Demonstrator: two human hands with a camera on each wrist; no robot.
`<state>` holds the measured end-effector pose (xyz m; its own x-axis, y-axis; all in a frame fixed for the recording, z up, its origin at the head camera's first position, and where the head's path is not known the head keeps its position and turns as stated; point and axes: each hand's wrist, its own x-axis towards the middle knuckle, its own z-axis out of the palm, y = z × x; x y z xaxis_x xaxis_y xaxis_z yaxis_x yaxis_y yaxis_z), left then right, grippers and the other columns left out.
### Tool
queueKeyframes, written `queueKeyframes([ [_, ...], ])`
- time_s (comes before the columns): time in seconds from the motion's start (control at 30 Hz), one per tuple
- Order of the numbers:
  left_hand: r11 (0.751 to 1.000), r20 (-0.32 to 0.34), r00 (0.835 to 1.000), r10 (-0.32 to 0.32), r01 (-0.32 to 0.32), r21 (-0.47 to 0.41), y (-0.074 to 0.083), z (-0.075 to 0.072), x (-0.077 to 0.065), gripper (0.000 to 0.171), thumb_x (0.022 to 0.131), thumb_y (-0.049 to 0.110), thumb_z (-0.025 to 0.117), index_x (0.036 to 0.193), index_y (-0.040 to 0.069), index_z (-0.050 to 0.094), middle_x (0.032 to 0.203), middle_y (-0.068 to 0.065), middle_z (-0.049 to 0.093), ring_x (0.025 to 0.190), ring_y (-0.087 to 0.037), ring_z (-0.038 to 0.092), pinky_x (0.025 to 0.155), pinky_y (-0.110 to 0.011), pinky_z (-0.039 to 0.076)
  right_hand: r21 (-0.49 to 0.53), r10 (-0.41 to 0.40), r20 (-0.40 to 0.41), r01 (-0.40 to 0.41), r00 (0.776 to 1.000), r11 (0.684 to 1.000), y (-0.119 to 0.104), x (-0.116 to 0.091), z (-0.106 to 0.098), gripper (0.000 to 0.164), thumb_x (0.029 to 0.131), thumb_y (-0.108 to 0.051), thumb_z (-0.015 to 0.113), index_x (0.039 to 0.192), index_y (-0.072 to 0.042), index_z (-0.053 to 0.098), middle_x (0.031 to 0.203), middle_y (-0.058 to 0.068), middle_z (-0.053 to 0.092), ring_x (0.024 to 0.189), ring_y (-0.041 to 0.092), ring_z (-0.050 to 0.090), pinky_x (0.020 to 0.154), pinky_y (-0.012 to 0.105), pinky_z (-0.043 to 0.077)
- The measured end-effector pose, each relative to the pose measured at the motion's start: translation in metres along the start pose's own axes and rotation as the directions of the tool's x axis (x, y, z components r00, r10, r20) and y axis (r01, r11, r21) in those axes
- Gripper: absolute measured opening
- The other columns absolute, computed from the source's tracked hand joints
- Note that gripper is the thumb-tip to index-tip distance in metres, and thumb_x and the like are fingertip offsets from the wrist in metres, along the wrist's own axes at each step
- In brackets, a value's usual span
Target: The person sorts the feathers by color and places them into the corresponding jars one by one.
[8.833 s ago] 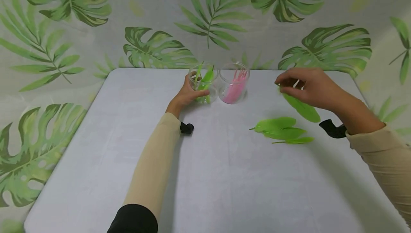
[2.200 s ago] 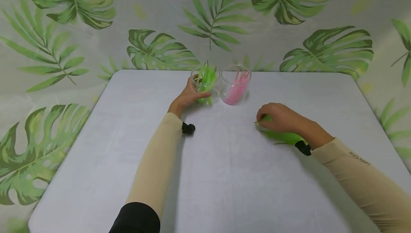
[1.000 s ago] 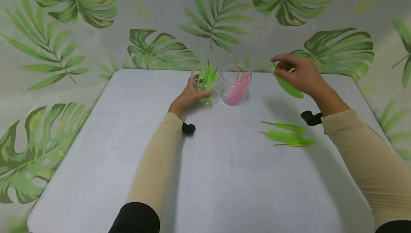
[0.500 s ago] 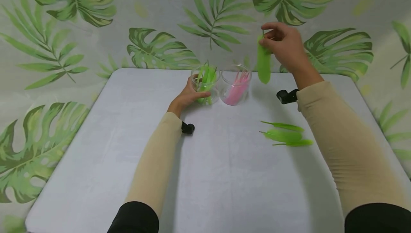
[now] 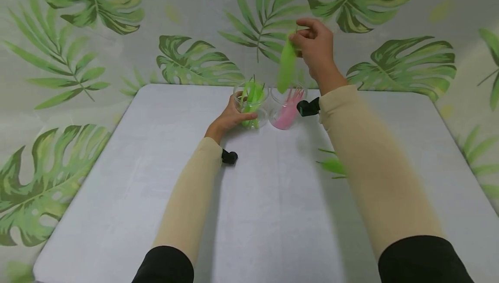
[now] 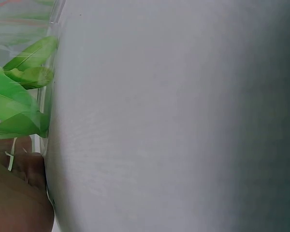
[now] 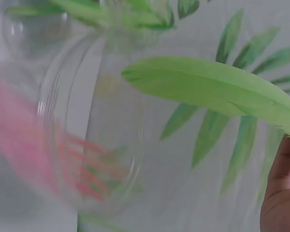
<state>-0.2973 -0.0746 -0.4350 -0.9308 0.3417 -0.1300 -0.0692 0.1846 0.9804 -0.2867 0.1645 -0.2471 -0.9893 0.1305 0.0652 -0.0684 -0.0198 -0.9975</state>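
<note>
My right hand [image 5: 316, 47] pinches a green feather [image 5: 287, 67] by its quill end, so it hangs down over the back of the table. In the head view its lower tip overlaps the rim of a clear cup [image 5: 274, 112] with pink feathers [image 5: 287, 112] in it. Beside that cup, my left hand [image 5: 231, 116] grips a second clear cup [image 5: 262, 120], which holds several green feathers [image 5: 253, 94]. Green feathers [image 6: 14, 104] press against the cup wall in the left wrist view. The right wrist view shows the held feather [image 7: 198, 84] lying crosswise, with fingers [image 7: 282, 179] at its quill.
More green feathers [image 5: 330, 165] lie on the white table [image 5: 249, 213], partly hidden under the right sleeve [image 5: 374, 157]. A leaf-patterned cloth [image 5: 202, 1] hangs behind the table's back edge.
My right hand picked up a green feather from the pile, raised it, and carried it left toward the cups. The left hand stays on its cup, which holds more green feathers than at first.
</note>
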Motion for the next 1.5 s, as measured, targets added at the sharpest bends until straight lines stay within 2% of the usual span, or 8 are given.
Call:
queueKeyframes([
  [0.17,1.000,-0.004,1.000,0.003,-0.003,-0.008,0.000,-0.001,-0.001,0.095,0.084,0.013,0.076,0.154,0.017,0.012,0.161,-0.010,0.028,0.147,-0.027,0.033,0.121,-0.041,0.029,0.038,0.005,0.001,-0.005,1.000,0.999,0.004,0.001,0.024,0.040,0.094,-0.010,0.066,0.133,-0.017,0.060,0.096,-0.005,0.062,0.083,0.011,0.058,0.073,0.029,0.048],
  [0.37,1.000,0.006,1.000,0.016,-0.016,0.020,0.001,0.000,-0.004,0.096,0.084,0.014,0.076,0.155,0.016,0.012,0.160,-0.011,0.028,0.147,-0.028,0.032,0.121,-0.043,0.029,0.113,0.038,-0.002,-0.037,0.999,0.993,0.022,0.005,0.042,0.039,0.095,-0.011,0.066,0.133,-0.018,0.061,0.094,-0.006,0.064,0.082,0.011,0.063,0.075,0.029,0.052],
  [0.63,1.000,0.006,1.000,0.006,-0.007,0.022,0.003,0.001,-0.002,0.096,0.083,0.017,0.077,0.154,0.017,0.013,0.159,-0.010,0.029,0.146,-0.025,0.033,0.121,-0.041,0.029,-0.061,0.047,0.090,-0.041,0.995,0.997,0.058,0.007,0.052,0.041,0.095,-0.015,0.066,0.136,-0.016,0.059,0.090,-0.010,0.066,0.088,0.009,0.062,0.077,0.028,0.053],
  [0.87,0.999,-0.008,1.000,-0.014,0.015,0.045,0.004,0.002,-0.002,0.096,0.084,0.020,0.077,0.154,0.018,0.012,0.159,-0.010,0.028,0.146,-0.025,0.032,0.122,-0.041,0.027,-0.065,0.071,0.134,-0.063,0.988,0.996,0.077,0.002,0.058,0.039,0.096,-0.011,0.065,0.134,-0.010,0.059,0.089,-0.010,0.066,0.087,0.010,0.063,0.075,0.026,0.055],
  [1.3,0.999,-0.020,1.000,-0.012,0.012,0.034,0.001,0.000,-0.002,0.098,0.082,0.021,0.079,0.154,0.019,0.013,0.157,-0.008,0.028,0.142,-0.025,0.036,0.121,-0.042,0.027,-0.077,0.033,0.163,-0.021,0.986,0.997,0.086,-0.004,0.064,0.031,0.096,-0.011,0.065,0.126,-0.011,0.061,0.095,-0.004,0.065,0.085,0.008,0.062,0.070,0.022,0.055],
  [1.5,0.998,-0.024,1.000,-0.015,0.017,0.053,0.002,-0.001,-0.003,0.097,0.082,0.022,0.079,0.154,0.020,0.014,0.159,-0.008,0.027,0.143,-0.025,0.034,0.121,-0.042,0.027,-0.125,0.016,0.177,0.006,0.984,0.992,0.086,-0.005,0.067,0.033,0.096,-0.015,0.065,0.129,-0.011,0.061,0.097,-0.006,0.063,0.087,0.009,0.061,0.071,0.023,0.053],
])
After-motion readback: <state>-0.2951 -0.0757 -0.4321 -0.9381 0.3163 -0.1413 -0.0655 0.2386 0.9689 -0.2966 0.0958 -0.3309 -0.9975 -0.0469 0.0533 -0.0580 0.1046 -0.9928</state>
